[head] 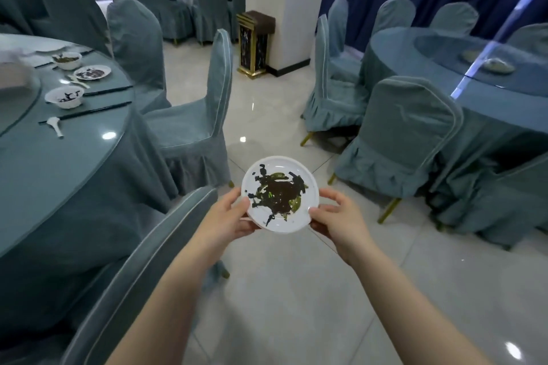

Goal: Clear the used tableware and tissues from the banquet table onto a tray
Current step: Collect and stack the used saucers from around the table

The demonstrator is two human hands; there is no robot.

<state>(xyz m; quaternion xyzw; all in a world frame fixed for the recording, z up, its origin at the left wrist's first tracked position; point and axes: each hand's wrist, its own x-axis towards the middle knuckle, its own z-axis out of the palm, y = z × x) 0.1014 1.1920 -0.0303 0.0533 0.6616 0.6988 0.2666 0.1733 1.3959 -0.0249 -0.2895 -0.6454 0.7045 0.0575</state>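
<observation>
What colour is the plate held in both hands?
White plate, smeared dark brown-black and green; head view.

Mostly matt cloth, glossy hard surfaces.
Smooth glossy white plate (280,195), smeared dark; matt cloth on chair covers (189,133) and tablecloth (74,201); polished reflective floor tiles (267,115); shiny gold metal trim on bin (255,41).

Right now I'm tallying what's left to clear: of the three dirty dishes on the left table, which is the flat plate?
The middle plate, lying shallow between the other two; the far bowl and the near bowl both have raised sides.
</observation>
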